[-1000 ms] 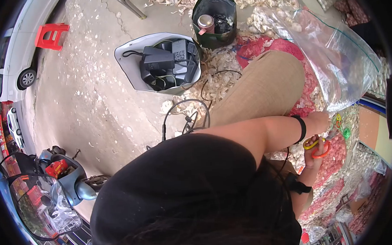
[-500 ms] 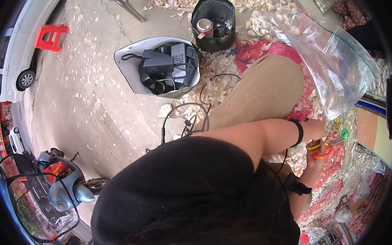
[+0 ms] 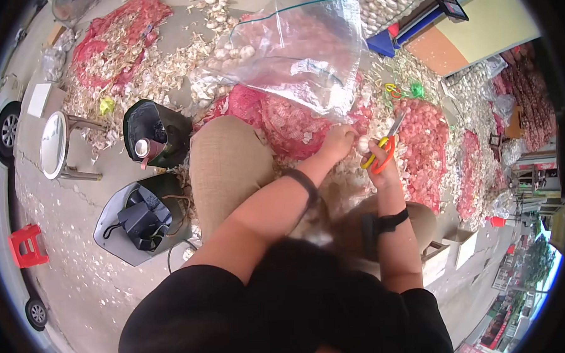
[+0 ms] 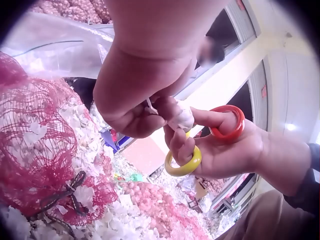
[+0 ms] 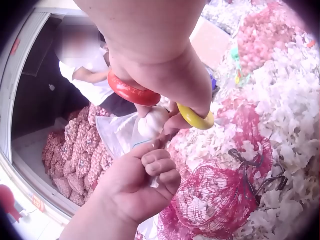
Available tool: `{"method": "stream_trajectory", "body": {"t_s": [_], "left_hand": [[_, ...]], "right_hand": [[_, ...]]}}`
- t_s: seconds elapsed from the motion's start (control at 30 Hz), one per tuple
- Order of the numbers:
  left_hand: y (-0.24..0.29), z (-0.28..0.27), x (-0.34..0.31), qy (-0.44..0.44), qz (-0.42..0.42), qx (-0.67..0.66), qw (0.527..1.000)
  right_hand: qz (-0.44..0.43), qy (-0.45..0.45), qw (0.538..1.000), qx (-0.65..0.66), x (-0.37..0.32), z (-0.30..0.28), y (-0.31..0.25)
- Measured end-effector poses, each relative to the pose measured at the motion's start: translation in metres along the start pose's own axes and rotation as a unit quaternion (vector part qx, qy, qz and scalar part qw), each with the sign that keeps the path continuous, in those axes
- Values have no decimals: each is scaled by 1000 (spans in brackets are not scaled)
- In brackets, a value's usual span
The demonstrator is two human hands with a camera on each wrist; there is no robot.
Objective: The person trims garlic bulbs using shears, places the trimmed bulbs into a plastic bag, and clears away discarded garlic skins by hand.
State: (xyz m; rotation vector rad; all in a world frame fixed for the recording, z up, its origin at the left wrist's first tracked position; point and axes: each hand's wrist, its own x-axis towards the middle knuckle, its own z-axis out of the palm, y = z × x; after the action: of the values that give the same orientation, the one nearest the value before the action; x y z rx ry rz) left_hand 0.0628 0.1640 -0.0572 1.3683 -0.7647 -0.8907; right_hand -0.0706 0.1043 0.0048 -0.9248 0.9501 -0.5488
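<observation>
Head view now reveals a garlic bulb [image 3: 363, 144] beside scissors [image 3: 392, 148].

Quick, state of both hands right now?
Left hand: closed, apparently pinching a scrap of white peel.
Right hand: closed, holding a garlic bulb and scissors.

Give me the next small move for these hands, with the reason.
Probably draw the left hand back from the garlic bulb with the pale scrap: it shows between the curled fingers, the right hand grips the garlic bulb, and the blades of the scissors point away.
</observation>
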Motion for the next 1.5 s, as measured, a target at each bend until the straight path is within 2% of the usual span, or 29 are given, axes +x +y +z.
{"method": "stream_trajectory", "body": {"t_s": [0.03,0.07,0.1,0.17,0.2,0.23,0.3,0.37,0.43,0.47,0.5,0.57,0.63,0.7,0.83,0.93,0.97,1.0,1.03,1.1,1.13,1.17,1.23,1.27,1.3,1.33,1.4,1.43,1.5], "left_hand": [[7,-8,-3,-40,-128,6,991],[2,-9,-4,-18,-46,183,982],[-3,-8,-6,6,51,350,935],[17,-9,-8,-44,25,255,966],[28,-6,-9,-60,50,185,980],[40,-3,-11,-73,49,190,978],[58,1,-13,-170,122,116,971],[56,7,-13,-196,134,168,957],[57,14,-15,-183,45,188,964],[50,16,-13,-199,13,122,972],[48,18,-12,-204,11,128,970],[44,18,-9,-147,-133,-109,974],[40,16,-4,-156,-171,-146,962],[38,16,-1,-139,-264,-280,913],[34,23,0,-140,-279,-264,913],[29,34,-4,-136,-257,-206,934],[28,36,-9,-144,-219,-128,956],[30,36,-13,-148,-178,-48,972],[32,36,-16,-140,-170,-43,975],[37,35,-19,-138,-131,-2,982],[42,30,-19,-131,-122,2,984],[49,27,-17,-158,-143,11,977],[67,21,-6,-184,-153,22,971],[80,16,2,-133,10,248,960],[96,11,6,-66,169,452,873],[123,4,16,-7,258,474,842],[157,-11,42,110,317,575,747],[161,-18,55,115,322,574,744],[160,-33,80,96,241,661,705]], "right_hand": [[-23,11,1000,18,-3,-1,-3],[-33,25,998,43,1,-7,-3],[-33,6,997,72,2,-13,-4],[-31,10,996,86,-1,-18,-6],[-29,7,995,93,-3,-19,-7],[-25,2,995,100,-6,-19,-8],[-27,3,994,106,-11,-17,-8],[-58,-1,998,15,-12,-20,-6],[-65,4,998,8,-16,-22,-8],[-47,6,998,44,-20,-21,-10],[-29,7,996,78,-21,-23,-10],[-23,1,996,90,-15,-33,-3],[-31,14,997,76,-15,-33,-5],[-43,18,997,55,-17,-33,-7],[-113,55,992,-7,-17,-27,-8],[-146,41,985,-76,-14,-25,-3],[-150,35,985,-74,-12,-25,0],[-146,37,974,-171,-10,-28,4],[-145,40,952,-266,-8,-29,7],[-164,25,959,-230,-12,-24,4],[-122,-17,983,-139,-18,-20,-3],[-78,-58,994,-48,-22,-18,-8],[-86,-54,994,-31,-18,-21,-5],[-84,-43,995,-13,-15,-20,-7],[-92,-46,995,-16,-17,-18,-13],[-87,-26,996,1,-20,-15,-22],[-73,-18,997,-6,-3,-23,-19],[-81,-21,996,-7,0,-18,-25],[-68,23,996,54,4,-8,-39]]}}
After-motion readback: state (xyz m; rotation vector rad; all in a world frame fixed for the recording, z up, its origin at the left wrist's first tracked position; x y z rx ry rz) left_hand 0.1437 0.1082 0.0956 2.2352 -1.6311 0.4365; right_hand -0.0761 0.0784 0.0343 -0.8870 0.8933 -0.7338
